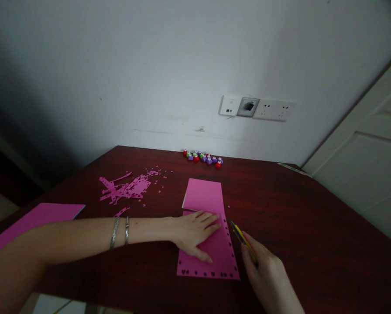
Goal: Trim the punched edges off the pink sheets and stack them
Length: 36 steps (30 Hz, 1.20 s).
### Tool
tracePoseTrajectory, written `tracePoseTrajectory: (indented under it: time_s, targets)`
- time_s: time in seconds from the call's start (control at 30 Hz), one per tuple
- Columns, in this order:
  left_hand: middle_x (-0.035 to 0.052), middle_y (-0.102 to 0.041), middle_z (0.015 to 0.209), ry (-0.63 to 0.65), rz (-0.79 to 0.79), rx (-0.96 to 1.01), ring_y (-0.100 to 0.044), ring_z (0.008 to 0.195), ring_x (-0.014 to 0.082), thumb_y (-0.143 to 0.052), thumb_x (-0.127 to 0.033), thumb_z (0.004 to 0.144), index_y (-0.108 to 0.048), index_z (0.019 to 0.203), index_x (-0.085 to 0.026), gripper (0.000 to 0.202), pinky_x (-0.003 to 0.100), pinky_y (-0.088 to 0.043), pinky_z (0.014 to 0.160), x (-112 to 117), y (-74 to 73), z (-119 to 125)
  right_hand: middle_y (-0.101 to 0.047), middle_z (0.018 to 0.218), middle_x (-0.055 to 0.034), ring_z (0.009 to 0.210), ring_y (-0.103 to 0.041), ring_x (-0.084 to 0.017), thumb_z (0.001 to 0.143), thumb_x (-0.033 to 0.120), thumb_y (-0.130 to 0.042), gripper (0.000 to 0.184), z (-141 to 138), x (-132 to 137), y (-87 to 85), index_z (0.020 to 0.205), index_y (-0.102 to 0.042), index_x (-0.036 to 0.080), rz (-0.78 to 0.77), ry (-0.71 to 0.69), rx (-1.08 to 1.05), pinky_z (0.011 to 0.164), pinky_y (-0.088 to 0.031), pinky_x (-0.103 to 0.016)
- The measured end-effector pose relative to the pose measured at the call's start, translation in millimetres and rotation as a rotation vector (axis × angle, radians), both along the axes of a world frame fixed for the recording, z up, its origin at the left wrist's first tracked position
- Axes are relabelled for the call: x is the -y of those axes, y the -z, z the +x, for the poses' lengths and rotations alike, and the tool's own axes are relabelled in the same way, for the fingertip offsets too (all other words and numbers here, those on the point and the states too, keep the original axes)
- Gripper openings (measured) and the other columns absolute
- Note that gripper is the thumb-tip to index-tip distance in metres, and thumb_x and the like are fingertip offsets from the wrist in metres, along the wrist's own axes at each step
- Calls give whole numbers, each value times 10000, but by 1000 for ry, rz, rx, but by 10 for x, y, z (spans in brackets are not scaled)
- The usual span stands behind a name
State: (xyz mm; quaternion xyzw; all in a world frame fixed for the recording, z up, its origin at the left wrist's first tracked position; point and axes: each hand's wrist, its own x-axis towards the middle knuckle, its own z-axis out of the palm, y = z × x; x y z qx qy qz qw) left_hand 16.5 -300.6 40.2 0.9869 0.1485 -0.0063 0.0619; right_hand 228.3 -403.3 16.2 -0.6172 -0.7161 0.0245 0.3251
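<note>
Our left hand [195,233] lies flat, fingers spread open, on the pink paper sheet [204,196] mid-tabletop [296,209]. Our right hand [269,274] closes its fingers around a yellow utility knife [239,235], tip at the sheet's right edge. Heart holes [211,274] already line two borders and pink scraps [126,189] lie far left, so we judge the work partly done.

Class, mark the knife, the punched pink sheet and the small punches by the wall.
knife [241,237], head view, its yellow body.
pink sheet [221,257], head view, bare part above the heart holes.
punches [202,158], head view, middle of the row.
</note>
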Motion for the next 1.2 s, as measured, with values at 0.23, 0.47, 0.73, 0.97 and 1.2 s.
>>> tracePoseTrajectory:
  time_s: [0.23, 0.47, 0.73, 0.97, 1.2]
  targets:
    - [239, -290, 1420, 5, -18, 7, -328, 1270, 353, -440, -758, 681, -263, 1385, -22, 1034, 430, -255, 1031, -117, 47, 77, -709, 804, -126, 654, -674, -189, 849, 150, -325, 383, -156, -191, -49, 1085, -625, 119, -34, 9, 59, 595, -517, -260]
    - [238, -336, 1394, 2, 26, 2, -367, 1239, 351, -447, -762, 669, -306, 1365, -39, 1013, 422, -277, 1004, -137, 51, 88, -682, 667, -91, 554, -648, -180, 815, 102, -357, 339, -247, -292, -46, 969, -659, 124, -113, 127, 216, 477, -437, -228]
    - [239, -328, 1398, -2, 9, 5, -365, 1236, 358, -442, -778, 656, -325, 1357, -48, 1018, 431, -272, 1002, -134, 42, 81, -677, 675, -99, 526, -640, -184, 802, 81, -357, 363, -268, -279, 2, 1016, -649, 101, -78, 147, 291, 463, -453, -251]
    - [238, -328, 1400, -4, -5, -3, -366, 1234, 363, -473, -754, 656, -350, 1343, -54, 989, 436, -277, 992, -134, 22, 91, -664, 663, -82, 485, -631, -176, 788, 87, -410, 344, -291, -288, -21, 1029, -652, 127, -101, 175, 328, 419, -432, -236]
    - [234, -369, 1372, 10, 25, 9, -407, 1195, 349, -450, -780, 646, -362, 1329, -39, 1011, 417, -292, 977, -149, 40, 107, -667, 677, -74, 521, -644, -179, 794, 87, -411, 366, -318, -285, -63, 1074, -640, 144, -157, 181, 337, 448, -447, -240]
